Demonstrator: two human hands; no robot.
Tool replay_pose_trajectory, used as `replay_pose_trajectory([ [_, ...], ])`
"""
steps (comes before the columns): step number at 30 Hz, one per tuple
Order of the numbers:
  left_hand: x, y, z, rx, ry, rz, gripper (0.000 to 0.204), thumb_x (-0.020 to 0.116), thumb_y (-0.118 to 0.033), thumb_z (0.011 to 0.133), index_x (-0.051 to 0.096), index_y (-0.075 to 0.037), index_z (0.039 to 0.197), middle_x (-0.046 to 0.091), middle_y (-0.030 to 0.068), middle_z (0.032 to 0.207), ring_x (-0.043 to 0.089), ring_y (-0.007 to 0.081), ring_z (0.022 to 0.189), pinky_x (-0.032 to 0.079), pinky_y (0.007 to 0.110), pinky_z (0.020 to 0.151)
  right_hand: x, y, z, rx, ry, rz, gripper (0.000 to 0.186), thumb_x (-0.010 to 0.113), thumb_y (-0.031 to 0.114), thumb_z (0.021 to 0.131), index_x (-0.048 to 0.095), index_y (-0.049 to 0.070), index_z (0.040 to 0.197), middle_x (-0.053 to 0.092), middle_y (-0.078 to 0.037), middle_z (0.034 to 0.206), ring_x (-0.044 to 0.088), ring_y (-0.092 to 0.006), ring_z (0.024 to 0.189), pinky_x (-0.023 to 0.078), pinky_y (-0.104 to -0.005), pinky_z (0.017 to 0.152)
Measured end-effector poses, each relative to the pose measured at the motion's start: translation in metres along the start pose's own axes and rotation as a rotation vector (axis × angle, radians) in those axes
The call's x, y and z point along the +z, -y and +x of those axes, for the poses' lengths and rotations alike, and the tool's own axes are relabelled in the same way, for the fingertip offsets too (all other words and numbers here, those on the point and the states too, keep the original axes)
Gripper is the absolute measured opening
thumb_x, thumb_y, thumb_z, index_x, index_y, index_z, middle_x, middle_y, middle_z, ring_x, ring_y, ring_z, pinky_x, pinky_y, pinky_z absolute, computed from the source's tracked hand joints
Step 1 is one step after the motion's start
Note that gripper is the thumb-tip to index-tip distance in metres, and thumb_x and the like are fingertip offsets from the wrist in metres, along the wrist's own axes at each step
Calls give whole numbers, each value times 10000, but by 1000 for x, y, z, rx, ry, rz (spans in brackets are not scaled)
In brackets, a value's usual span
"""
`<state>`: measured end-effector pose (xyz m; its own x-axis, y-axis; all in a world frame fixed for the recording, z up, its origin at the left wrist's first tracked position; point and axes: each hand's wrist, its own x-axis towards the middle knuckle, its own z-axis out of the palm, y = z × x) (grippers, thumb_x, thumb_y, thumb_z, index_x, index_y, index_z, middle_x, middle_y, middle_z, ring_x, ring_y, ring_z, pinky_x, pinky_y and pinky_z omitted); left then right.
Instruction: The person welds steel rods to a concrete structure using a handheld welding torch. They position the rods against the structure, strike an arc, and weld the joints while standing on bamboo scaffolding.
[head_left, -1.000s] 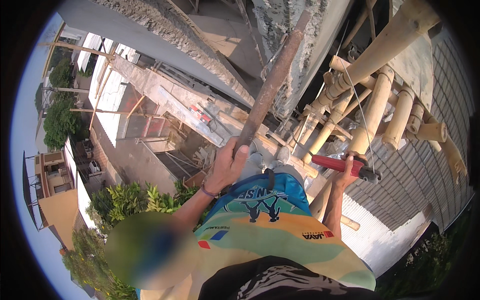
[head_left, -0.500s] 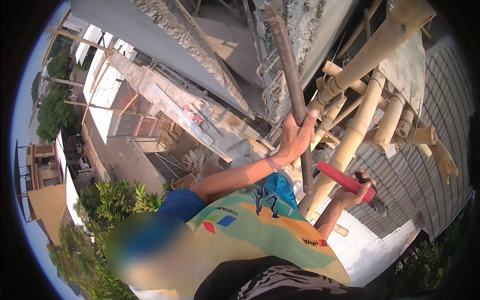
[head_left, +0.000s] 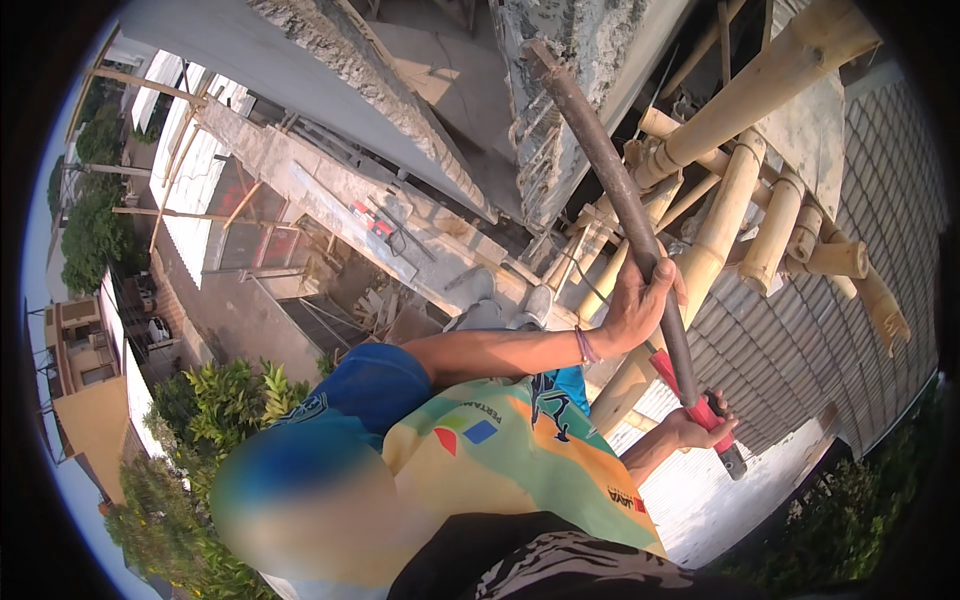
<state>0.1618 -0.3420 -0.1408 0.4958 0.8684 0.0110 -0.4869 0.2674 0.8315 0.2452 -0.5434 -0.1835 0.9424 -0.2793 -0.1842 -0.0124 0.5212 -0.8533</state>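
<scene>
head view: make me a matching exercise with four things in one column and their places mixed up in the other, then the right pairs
Things
1. long, dark brown, rod-shaped pole
2. elongated red tool with a dark end
3. thick, pale yellow, round bamboo poles
4. bright green, leafy bush

Places
A. upper right of the picture
B. in the grip of the right hand
C. lower left of the picture
D. in the grip of the left hand

Right pairs: 1-D, 2-B, 3-A, 4-C
</scene>
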Motion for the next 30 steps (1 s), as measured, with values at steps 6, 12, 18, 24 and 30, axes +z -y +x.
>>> replay_pose_trajectory([
  [6, 0, 10, -9, -113, -97, -38, 478, 516, -513, 1028, 411, -59, 1128, 609, 68, 776, 645, 151, 680, 524, 274, 640, 0, -2, 6, 43, 4, -7, 311, 677, 367, 914, 519, 109, 988, 620, -46, 883, 669, -268, 919, 474, -360, 795],
  [12, -2, 8, -17, -160, -105, 75, 557, 409, -567, 1042, 442, -13, 1093, 670, 114, 820, 690, 185, 699, 564, 301, 664, 1, -3, 14, 48, 20, -3, 316, 679, 347, 913, 523, 88, 1006, 616, -70, 879, 666, -275, 903, 459, -341, 753],
  [18, -4, 10, -26, -142, -102, 146, 552, 396, -563, 1049, 466, -16, 1053, 679, 106, 826, 655, 145, 692, 539, 284, 642, 1, -6, 21, 75, 3, 4, 315, 672, 357, 924, 537, 78, 978, 622, -83, 860, 667, -285, 869, 472, -333, 706],
  [24, -7, 13, -11, -182, -75, 202, 567, 399, -573, 1048, 547, -33, 957, 676, 77, 824, 617, 118, 690, 511, 269, 641, 4, -8, 17, 71, 55, 34, 328, 651, 392, 945, 525, 89, 924, 611, -73, 837, 661, -285, 862, 499, -324, 679],
  [30, 8, 1, 29, -380, 41, 70, 506, 561, -522, 1012, 583, -25, 1103, 678, 74, 924, 648, 145, 899, 535, 350, 844, -8, -11, 18, 86, 72, 24, 320, 651, 391, 946, 521, 98, 944, 606, -66, 860, 653, -270, 877, 480, -310, 670],
])
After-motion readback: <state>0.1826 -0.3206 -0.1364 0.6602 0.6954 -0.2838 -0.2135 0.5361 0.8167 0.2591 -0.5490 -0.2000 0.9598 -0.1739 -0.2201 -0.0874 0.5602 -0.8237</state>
